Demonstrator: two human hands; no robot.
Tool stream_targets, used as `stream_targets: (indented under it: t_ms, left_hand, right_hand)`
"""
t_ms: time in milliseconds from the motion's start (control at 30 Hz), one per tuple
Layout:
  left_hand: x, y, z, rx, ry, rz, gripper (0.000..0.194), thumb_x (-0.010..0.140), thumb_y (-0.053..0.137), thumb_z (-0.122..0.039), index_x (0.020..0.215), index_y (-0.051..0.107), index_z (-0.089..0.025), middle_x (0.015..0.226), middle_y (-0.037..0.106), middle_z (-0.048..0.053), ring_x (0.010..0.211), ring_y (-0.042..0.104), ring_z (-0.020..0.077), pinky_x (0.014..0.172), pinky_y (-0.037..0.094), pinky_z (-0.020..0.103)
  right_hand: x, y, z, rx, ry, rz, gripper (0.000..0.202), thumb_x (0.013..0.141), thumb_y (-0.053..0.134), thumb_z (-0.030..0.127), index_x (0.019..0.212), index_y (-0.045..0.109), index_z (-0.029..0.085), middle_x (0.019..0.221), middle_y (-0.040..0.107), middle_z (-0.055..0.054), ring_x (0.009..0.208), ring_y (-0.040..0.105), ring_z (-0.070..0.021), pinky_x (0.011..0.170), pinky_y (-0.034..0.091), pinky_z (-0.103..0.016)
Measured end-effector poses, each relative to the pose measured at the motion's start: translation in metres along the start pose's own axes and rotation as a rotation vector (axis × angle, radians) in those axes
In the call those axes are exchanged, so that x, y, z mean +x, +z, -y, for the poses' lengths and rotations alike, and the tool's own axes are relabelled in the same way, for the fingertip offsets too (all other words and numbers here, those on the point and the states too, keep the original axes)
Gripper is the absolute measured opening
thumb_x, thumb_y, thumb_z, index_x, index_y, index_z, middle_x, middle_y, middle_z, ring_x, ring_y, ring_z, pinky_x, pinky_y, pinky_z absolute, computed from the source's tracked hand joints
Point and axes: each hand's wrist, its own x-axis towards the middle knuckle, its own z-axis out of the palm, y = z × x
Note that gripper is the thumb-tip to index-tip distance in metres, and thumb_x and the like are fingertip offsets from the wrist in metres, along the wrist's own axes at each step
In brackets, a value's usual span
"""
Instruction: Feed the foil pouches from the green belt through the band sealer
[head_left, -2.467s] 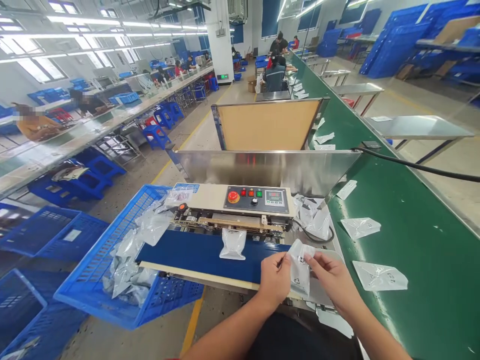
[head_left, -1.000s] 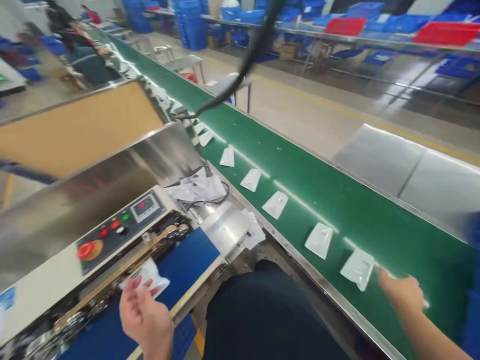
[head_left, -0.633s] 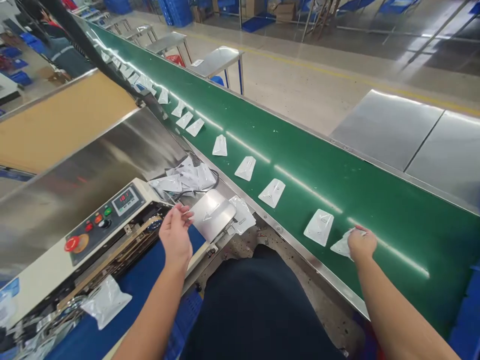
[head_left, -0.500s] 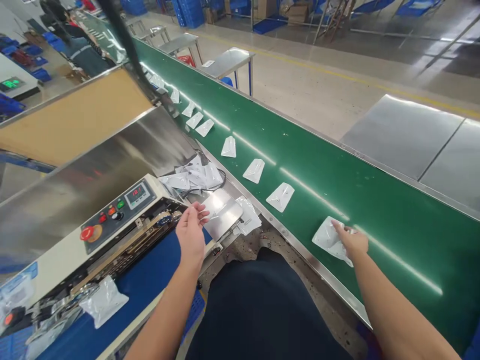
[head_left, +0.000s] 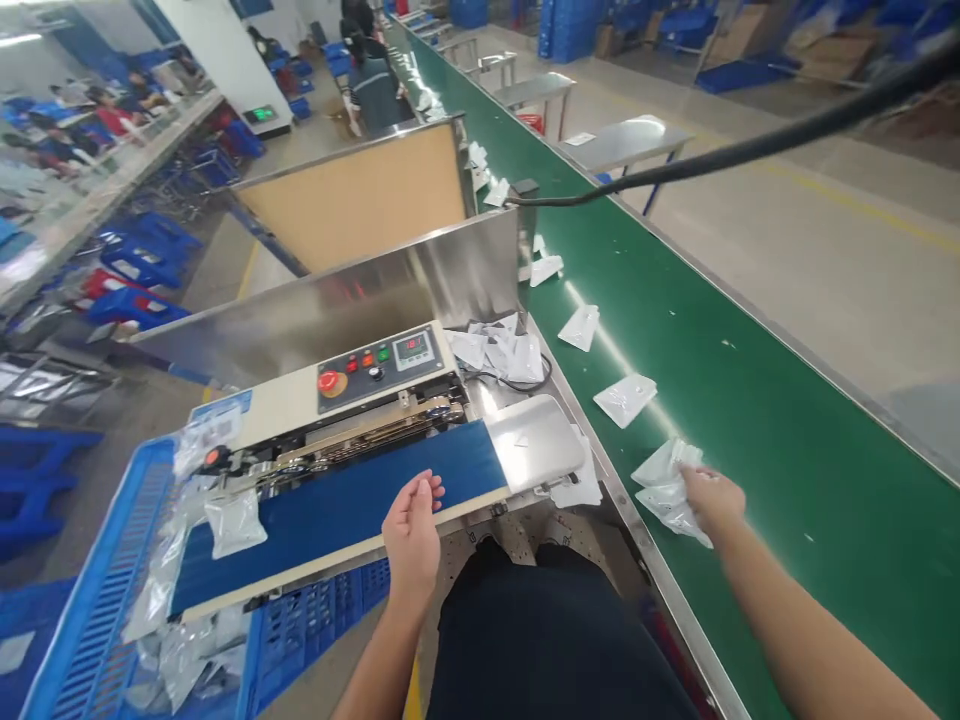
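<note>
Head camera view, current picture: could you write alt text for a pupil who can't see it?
A person's right hand pinches the edge of overlapping white pouches on a green conveyor belt. The left hand, loosely curled with nothing visible in it, is at a machine's blue belt, which bears another pouch. A blue crate of pouches stands at its left end.

Right grip (head_left: 716,502) on white pouches (head_left: 660,468), green conveyor (head_left: 814,470) beneath, left grip (head_left: 414,535) near blue belt (head_left: 322,525)
</note>
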Motion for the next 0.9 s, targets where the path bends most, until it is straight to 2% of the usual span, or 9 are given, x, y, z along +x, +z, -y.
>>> stream_targets:
  t_ms: [100,233,367,433,500,600,733,800,900]
  left_hand:
    - [-0.007,-0.003,0.004,-0.004,0.024,-0.041,0.058,0.089,0.082,-0.070,0.111,0.085,-0.016,0.107,0.085,0.017,0.090,0.081,0.0297,0.082,0.067,0.043]
    - [-0.013,0.029,-0.001,-0.068,0.093,0.081,0.043,0.085,0.090,-0.058,0.104,0.089,-0.019,0.107,0.085,0.018,0.099,0.080,0.0347,0.095,0.065,0.047]
    - [-0.008,0.072,-0.014,-0.141,0.235,0.292,0.046,0.087,0.089,-0.046,0.126,0.087,-0.022,0.135,0.080,0.019,0.130,0.072,0.0401,0.121,0.051,0.051]
    - [-0.003,0.083,-0.016,-0.152,0.249,0.385,0.038,0.094,0.080,-0.048,0.119,0.089,-0.020,0.121,0.084,0.016,0.119,0.074,0.0371,0.113,0.054,0.046]
    - [0.004,0.088,-0.011,-0.138,0.214,0.405,0.039,0.101,0.069,-0.052,0.094,0.089,-0.019,0.089,0.081,0.010,0.088,0.072,0.0284,0.089,0.058,0.036]
    - [0.021,0.090,0.005,-0.117,0.081,0.279,0.052,0.099,0.069,-0.055,0.063,0.073,-0.018,0.060,0.057,0.001,0.061,0.047,0.0165,0.063,0.041,0.028]
    - [0.050,0.098,0.025,-0.161,-0.170,0.133,0.057,0.082,0.083,-0.060,0.050,0.060,-0.020,0.050,0.037,-0.005,0.055,0.031,0.0121,0.055,0.029,0.027]
    - [0.063,0.099,0.030,-0.187,-0.215,0.101,0.056,0.079,0.084,-0.063,0.051,0.062,-0.020,0.049,0.038,-0.005,0.054,0.033,0.0125,0.055,0.031,0.027]
    - [0.079,0.090,0.034,-0.218,-0.218,0.060,0.052,0.078,0.086,-0.064,0.057,0.070,-0.019,0.051,0.047,-0.003,0.056,0.045,0.0154,0.056,0.037,0.027]
  right_hand:
    - [-0.038,-0.017,0.049,-0.004,-0.124,-0.008,0.059,0.083,0.074,0.065,0.114,0.081,0.015,0.059,0.064,-0.004,0.059,0.062,-0.0273,0.062,0.052,-0.038]
    - [-0.111,-0.039,0.117,0.054,-0.371,0.045,0.061,0.075,0.080,0.073,0.105,0.083,0.020,0.053,0.055,0.000,0.052,0.051,-0.0221,0.053,0.047,-0.036]
    - [-0.171,-0.026,0.161,0.023,-0.616,0.459,0.054,0.066,0.087,0.074,0.084,0.080,0.024,0.047,0.049,0.001,0.045,0.042,-0.0172,0.044,0.036,-0.033]
    - [-0.187,-0.009,0.170,0.005,-0.682,0.669,0.055,0.065,0.089,0.076,0.079,0.078,0.024,0.048,0.049,0.002,0.046,0.041,-0.0153,0.044,0.034,-0.030]
    - [-0.194,0.007,0.174,0.015,-0.696,0.805,0.058,0.069,0.087,0.078,0.079,0.077,0.022,0.055,0.057,0.000,0.050,0.045,-0.0148,0.047,0.038,-0.028]
    - [-0.188,0.027,0.181,0.014,-0.586,0.916,0.059,0.073,0.085,0.079,0.081,0.076,0.021,0.065,0.066,-0.002,0.056,0.053,-0.0164,0.052,0.043,-0.027]
    - [-0.173,0.060,0.205,-0.037,-0.328,0.904,0.049,0.064,0.095,0.063,0.078,0.074,0.020,0.070,0.072,-0.004,0.067,0.065,-0.0211,0.060,0.051,-0.029]
    - [-0.171,0.081,0.220,-0.050,-0.308,0.891,0.045,0.062,0.098,0.056,0.077,0.073,0.021,0.070,0.071,-0.003,0.068,0.066,-0.0206,0.061,0.051,-0.028]
    - [-0.179,0.108,0.235,-0.113,-0.345,0.904,0.045,0.063,0.098,0.055,0.077,0.072,0.022,0.065,0.066,0.001,0.064,0.062,-0.0190,0.059,0.049,-0.028]
